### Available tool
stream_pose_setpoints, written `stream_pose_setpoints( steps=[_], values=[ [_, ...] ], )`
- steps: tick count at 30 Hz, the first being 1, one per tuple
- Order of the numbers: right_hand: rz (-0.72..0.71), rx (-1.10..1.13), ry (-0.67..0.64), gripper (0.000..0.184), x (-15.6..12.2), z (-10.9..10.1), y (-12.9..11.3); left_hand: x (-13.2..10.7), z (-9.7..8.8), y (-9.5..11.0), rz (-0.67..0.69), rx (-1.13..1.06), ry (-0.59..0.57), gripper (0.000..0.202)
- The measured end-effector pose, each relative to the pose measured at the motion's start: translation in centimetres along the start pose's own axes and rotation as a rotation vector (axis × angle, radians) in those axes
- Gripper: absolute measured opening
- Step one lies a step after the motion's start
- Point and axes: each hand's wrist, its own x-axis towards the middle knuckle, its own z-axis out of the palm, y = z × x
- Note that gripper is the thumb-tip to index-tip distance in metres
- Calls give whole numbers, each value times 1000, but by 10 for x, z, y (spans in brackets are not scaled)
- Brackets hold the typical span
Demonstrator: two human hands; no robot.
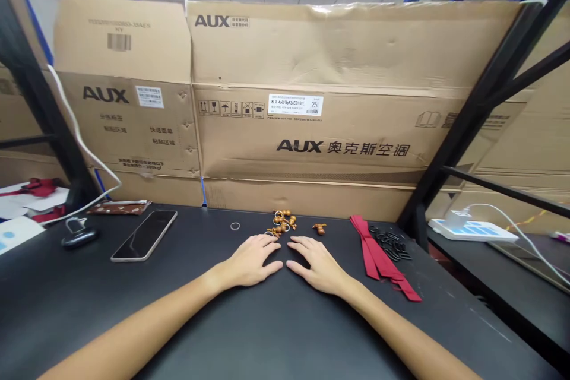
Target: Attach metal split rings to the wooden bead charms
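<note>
My left hand (253, 260) lies on the dark tabletop with its fingers stretched out and nothing in them. Facing it, my right hand (318, 264) rests the same way, fingers extended and thumb apart. Just beyond the fingertips sits a small heap of brown gourd-shaped charms (281, 225) with metal rings among them. One loose brown charm (319, 228) lies to the right of the heap. A single metal ring (235, 226) is to the left. Red fabric strips (378, 252) lie right of my right hand, beside a pile of black clips or buckles (392, 243).
A phone (145, 236), a dark rounded device (80, 236) and a brown packet (119, 207) are on the left. Cardboard panels (307, 71) stand along the back. Black metal posts (472, 95) frame the table (285, 332). A white power strip (472, 228) lies on the neighbouring table.
</note>
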Motion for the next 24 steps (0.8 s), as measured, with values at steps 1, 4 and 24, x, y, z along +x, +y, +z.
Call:
stream_pose_setpoints(
  steps=[1,4,24],
  values=[
    [39,-9,-26,51,1,1,4,0,0,-4,-28,-1,-10,47],
    [86,-10,-92,60,3,2,14,0,2,-14,-73,3,13,52],
    [6,13,-236,70,-8,-6,2,-5,-1,-6,-10,-68,-90,55]
  ],
)
